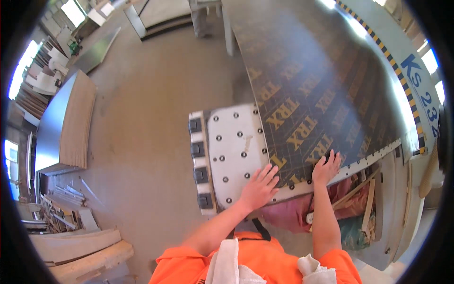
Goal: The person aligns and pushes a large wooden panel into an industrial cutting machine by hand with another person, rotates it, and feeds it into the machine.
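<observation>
Fingers (332,156) were loosely spread, gripping nothing, left hand (257,190) at near-left corner and right hand (324,171) at near edge of dark panel (326,99), already laid along studded table (228,128)'s near edge, squaring-up unclear.

At one o'clock, the dark printed panel (326,80) is cut off; at six o'clock, the orange shirt (265,253) is cropped. The white tabletop (231,163) is partly hidden beneath the panel.

Dark panel (307,102): one. White table (231,142) beneath it: one. Left hand (260,188) and right hand (326,169): two counted, at the panel's near edge. Black blocks (197,149): four, along the table's left edge. Black-and-yellow striped band (395,66): one. Large stack of boards (75,123): one.
</observation>
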Available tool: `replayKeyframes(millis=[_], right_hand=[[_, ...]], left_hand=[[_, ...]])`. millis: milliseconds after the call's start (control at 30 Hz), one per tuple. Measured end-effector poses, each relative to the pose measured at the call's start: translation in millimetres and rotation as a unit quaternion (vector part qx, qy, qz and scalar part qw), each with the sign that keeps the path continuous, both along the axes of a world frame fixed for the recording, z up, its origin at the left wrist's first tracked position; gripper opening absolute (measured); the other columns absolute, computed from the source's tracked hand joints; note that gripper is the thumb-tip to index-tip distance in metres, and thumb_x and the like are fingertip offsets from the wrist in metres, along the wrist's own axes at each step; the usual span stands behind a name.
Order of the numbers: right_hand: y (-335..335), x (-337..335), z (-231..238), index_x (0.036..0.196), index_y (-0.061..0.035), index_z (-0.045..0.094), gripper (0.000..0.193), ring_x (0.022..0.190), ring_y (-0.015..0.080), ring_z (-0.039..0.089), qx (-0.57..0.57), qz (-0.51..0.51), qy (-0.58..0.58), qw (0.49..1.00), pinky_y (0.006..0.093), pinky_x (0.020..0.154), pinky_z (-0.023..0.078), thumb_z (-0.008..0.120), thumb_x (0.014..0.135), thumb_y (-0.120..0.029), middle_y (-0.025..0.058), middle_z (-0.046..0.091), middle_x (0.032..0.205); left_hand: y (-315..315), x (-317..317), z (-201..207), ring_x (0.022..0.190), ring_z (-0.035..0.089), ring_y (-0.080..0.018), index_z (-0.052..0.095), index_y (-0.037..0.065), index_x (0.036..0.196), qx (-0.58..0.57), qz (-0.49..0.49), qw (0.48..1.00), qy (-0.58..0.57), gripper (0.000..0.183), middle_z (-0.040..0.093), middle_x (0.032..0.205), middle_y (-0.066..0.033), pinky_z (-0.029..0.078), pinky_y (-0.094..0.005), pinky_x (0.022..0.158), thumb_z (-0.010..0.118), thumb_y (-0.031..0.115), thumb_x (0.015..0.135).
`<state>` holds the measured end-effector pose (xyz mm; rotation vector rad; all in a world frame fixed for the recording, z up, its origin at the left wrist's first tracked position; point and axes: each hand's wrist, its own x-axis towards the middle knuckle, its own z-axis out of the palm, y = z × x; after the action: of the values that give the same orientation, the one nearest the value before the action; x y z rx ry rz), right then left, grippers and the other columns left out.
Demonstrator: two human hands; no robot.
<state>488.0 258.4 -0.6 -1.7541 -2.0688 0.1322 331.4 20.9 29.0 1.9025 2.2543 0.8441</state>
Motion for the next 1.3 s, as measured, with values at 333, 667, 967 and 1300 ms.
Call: replayKeyframes(millis=[333,667,967,1300], right_hand=[[7.5,-1.1,21.9,0.145,-0.0045,0.043,0.055,0.147,0.0324,0.026,-0.021,0.111,-0.07,0.991,0.0554,0.119,0.015,0.049,0.093,-0.022,0.0165,0.034,0.155],[7.4,-3.2,34.7,0.149,0.0018,0.033,0.063,0.149,0.035,0.02,-0.051,0.16,-0.073,0.983,0.0493,0.121,0.015,0.047,0.095,-0.027,0.021,0.024,0.159],[10.9,-4.6,36.5,0.149,0.0022,0.032,0.066,0.149,0.036,0.018,-0.061,0.17,-0.048,0.982,0.0486,0.122,0.011,0.048,0.093,-0.029,0.0224,0.023,0.159],[10.0,2.7,36.4,0.147,0.0014,0.038,0.067,0.149,0.0348,0.02,-0.044,0.144,-0.008,0.989,0.049,0.121,0.012,0.052,0.09,-0.031,0.0202,0.028,0.158]], left_hand=[[-1.3,5.5,-5.3,0.142,0.036,-0.0295,0.065,0.007,0.121,0.001,-0.004,1.0,0.022,0.039,0.044,0.15,-0.0107,0.033,-0.0465,0.114,0.06,0.035,0.094],[-1.0,7.9,-6.4,0.143,0.035,-0.0288,0.065,0.007,0.124,-0.013,-0.004,1.0,0.022,0.042,0.042,0.152,-0.0101,0.031,-0.0446,0.116,0.057,0.038,0.096],[1.5,7.3,5.0,0.141,0.039,-0.0273,0.067,0.008,0.121,-0.026,0.003,0.999,0.025,0.041,0.047,0.148,-0.0095,0.033,-0.0434,0.115,0.06,0.038,0.094],[5.7,10.1,4.6,0.14,0.041,-0.0288,0.068,0.006,0.118,-0.034,-0.019,0.999,0.031,0.041,0.048,0.147,-0.0105,0.035,-0.0444,0.113,0.065,0.036,0.091]])
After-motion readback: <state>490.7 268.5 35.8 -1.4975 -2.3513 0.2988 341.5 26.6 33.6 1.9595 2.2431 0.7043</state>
